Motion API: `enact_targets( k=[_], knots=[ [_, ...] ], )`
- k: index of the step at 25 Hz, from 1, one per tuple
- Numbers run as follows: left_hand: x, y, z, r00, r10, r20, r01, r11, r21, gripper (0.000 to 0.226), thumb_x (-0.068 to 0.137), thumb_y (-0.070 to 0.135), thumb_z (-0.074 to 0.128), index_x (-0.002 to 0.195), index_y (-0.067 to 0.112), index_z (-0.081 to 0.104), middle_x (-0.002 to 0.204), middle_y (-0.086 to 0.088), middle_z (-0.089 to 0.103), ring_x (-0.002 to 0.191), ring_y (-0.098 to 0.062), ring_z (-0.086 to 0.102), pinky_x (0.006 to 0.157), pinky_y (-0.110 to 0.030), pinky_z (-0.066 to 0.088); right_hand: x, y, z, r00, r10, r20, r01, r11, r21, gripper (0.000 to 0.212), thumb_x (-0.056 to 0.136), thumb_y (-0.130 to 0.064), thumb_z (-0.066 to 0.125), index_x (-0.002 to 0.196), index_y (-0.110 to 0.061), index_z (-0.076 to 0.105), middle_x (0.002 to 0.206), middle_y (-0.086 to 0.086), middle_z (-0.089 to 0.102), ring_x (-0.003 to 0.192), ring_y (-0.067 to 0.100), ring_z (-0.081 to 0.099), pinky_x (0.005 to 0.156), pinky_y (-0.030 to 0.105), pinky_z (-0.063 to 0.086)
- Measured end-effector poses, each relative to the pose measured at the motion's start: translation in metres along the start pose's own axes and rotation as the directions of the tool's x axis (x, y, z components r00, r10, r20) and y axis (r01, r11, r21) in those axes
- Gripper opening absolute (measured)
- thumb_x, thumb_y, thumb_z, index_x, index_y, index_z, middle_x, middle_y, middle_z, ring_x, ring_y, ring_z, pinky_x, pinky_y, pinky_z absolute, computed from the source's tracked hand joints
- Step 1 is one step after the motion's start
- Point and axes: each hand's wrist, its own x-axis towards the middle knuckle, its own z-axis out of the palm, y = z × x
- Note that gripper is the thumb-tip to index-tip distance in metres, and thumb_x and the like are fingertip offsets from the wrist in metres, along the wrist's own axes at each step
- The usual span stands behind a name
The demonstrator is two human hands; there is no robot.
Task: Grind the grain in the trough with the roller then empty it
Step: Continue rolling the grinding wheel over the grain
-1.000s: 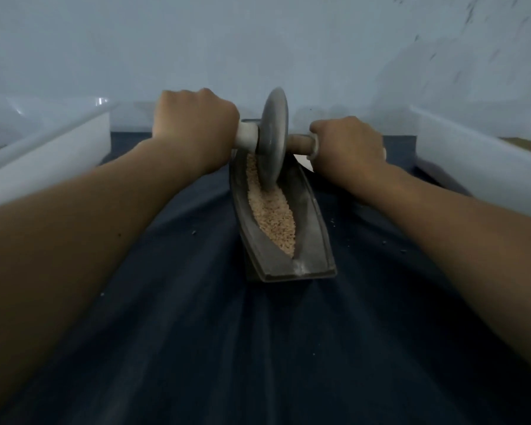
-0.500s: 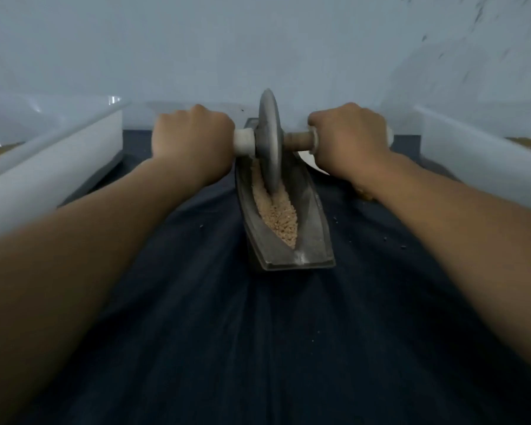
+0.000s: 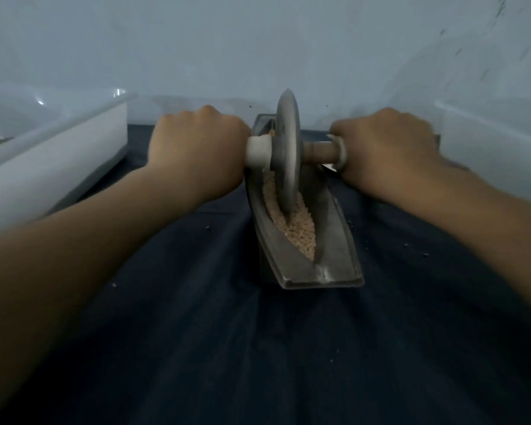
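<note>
nearest the camera a dark cloth (image 3: 258, 348) covers the surface, with a few loose specks scattered on it. on the cloth stands the trough (image 3: 337, 240), a narrow grey boat-shaped vessel running lengthwise away from the person. its blunt near end lies well short of the fingers, and its far end reaches just beyond them. pale grain (image 3: 298, 231) fills the groove from close to the near end up to between the two hands. the roller (image 3: 285, 148), a thin grey disc on a cross axle, stands upright midway between the hands, its lower edge sunk in the grain. the left hand (image 3: 196, 148) is curled in a fist round the left handle, knuckles up, touching a white collar beside the disc. the right hand (image 3: 387, 148) is wrapped round the right handle, just outside a small flange on the wooden axle. out to the left of the left fingers, apart from them, sits the left tub (image 3: 59, 167), white. to the right of the right fingers is the right tub (image 3: 488, 142), also white. a pale wall (image 3: 258, 41) rises beyond.
</note>
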Motion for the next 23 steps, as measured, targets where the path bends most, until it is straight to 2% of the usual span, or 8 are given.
enact_targets(
  k=[2, 4, 7, 11, 15, 18, 20, 23],
  knots=[
    [0.027, 0.006, 0.009, 0.997, -0.064, 0.051, 0.064, 0.998, 0.003, 0.012, 0.088, 0.018, 0.058, 0.096, 0.019, 0.066, 0.084, -0.011, 0.059, 0.073, -0.034, 0.059, 0.059, -0.035, 0.034, 0.037, -0.013, 0.009, 0.985, 0.139, 0.102, -0.143, 0.989, 0.035, 0.003, 0.087, -0.022, 0.061, 0.087, -0.025, 0.060, 0.076, 0.001, 0.046, 0.074, 0.030, 0.050, 0.062, 0.032, 0.033],
    [0.037, 0.005, 0.015, 0.990, -0.098, 0.097, 0.103, 0.994, -0.044, 0.013, 0.091, 0.016, 0.056, 0.099, 0.016, 0.065, 0.092, -0.013, 0.061, 0.083, -0.037, 0.062, 0.064, -0.037, 0.038, 0.055, -0.020, 0.005, 0.985, 0.120, 0.124, -0.122, 0.993, 0.005, 0.012, 0.087, -0.016, 0.062, 0.096, -0.021, 0.067, 0.083, 0.005, 0.052, 0.078, 0.030, 0.051, 0.065, 0.034, 0.035],
    [0.006, -0.006, 0.009, 0.998, -0.026, 0.058, 0.031, 0.995, -0.100, 0.006, 0.089, 0.026, 0.056, 0.090, 0.024, 0.062, 0.074, -0.004, 0.052, 0.070, -0.035, 0.059, 0.057, -0.034, 0.037, 0.026, -0.009, -0.013, 0.998, -0.014, 0.066, 0.015, 1.000, -0.025, 0.007, 0.081, -0.025, 0.065, 0.078, -0.030, 0.060, 0.069, -0.001, 0.050, 0.059, 0.022, 0.047, 0.051, 0.026, 0.027],
    [-0.032, -0.020, -0.023, 0.976, 0.163, -0.141, -0.165, 0.986, -0.003, 0.017, 0.067, 0.031, 0.068, 0.068, 0.028, 0.051, 0.059, 0.006, 0.017, 0.040, -0.024, 0.034, 0.052, -0.017, 0.011, -0.030, 0.015, -0.019, 0.980, -0.197, 0.000, 0.196, 0.975, 0.103, 0.010, 0.065, -0.046, 0.041, 0.068, -0.055, 0.043, 0.049, -0.015, 0.039, 0.042, 0.009, 0.036, 0.042, 0.023, 0.032],
    [-0.002, -0.002, 0.001, 0.999, 0.026, -0.020, -0.025, 0.998, 0.062, 0.002, 0.082, 0.023, 0.064, 0.084, 0.022, 0.064, 0.062, 0.000, 0.031, 0.056, -0.031, 0.050, 0.052, -0.032, 0.028, 0.007, -0.002, 0.006, 0.999, 0.041, -0.025, -0.041, 0.999, -0.011, 0.020, 0.077, -0.036, 0.064, 0.069, -0.037, 0.046, 0.060, -0.007, 0.037, 0.049, 0.018, 0.033, 0.051, 0.025, 0.027],
    [0.035, 0.004, 0.007, 0.997, -0.044, 0.062, 0.042, 0.999, 0.032, 0.011, 0.090, 0.023, 0.058, 0.094, 0.016, 0.066, 0.075, -0.007, 0.045, 0.066, -0.028, 0.045, 0.061, -0.036, 0.035, 0.049, -0.015, 0.016, 0.984, 0.139, 0.115, -0.147, 0.987, 0.063, 0.012, 0.084, -0.022, 0.062, 0.080, -0.027, 0.052, 0.079, 0.001, 0.051, 0.072, 0.028, 0.048, 0.061, 0.032, 0.034],
    [0.034, 0.001, 0.000, 0.995, 0.001, 0.105, -0.003, 1.000, 0.021, 0.013, 0.089, 0.025, 0.059, 0.097, 0.019, 0.066, 0.076, -0.005, 0.046, 0.068, -0.028, 0.047, 0.062, -0.035, 0.036, 0.040, -0.009, 0.010, 0.984, 0.101, 0.149, -0.113, 0.991, 0.074, 0.013, 0.082, -0.024, 0.061, 0.074, -0.026, 0.051, 0.079, 0.000, 0.057, 0.071, 0.026, 0.054, 0.056, 0.028, 0.032],
    [-0.001, -0.015, -0.015, 0.987, 0.150, 0.061, -0.146, 0.987, -0.064, 0.009, 0.078, 0.038, 0.061, 0.085, 0.034, 0.064, 0.064, 0.007, 0.039, 0.053, -0.022, 0.044, 0.051, -0.026, 0.030, -0.010, 0.011, -0.010, 0.994, -0.099, 0.038, 0.095, 0.992, 0.086, 0.006, 0.074, -0.044, 0.046, 0.070, -0.049, 0.047, 0.058, -0.010, 0.049, 0.050, 0.016, 0.045, 0.046, 0.025, 0.033]
  ],
)
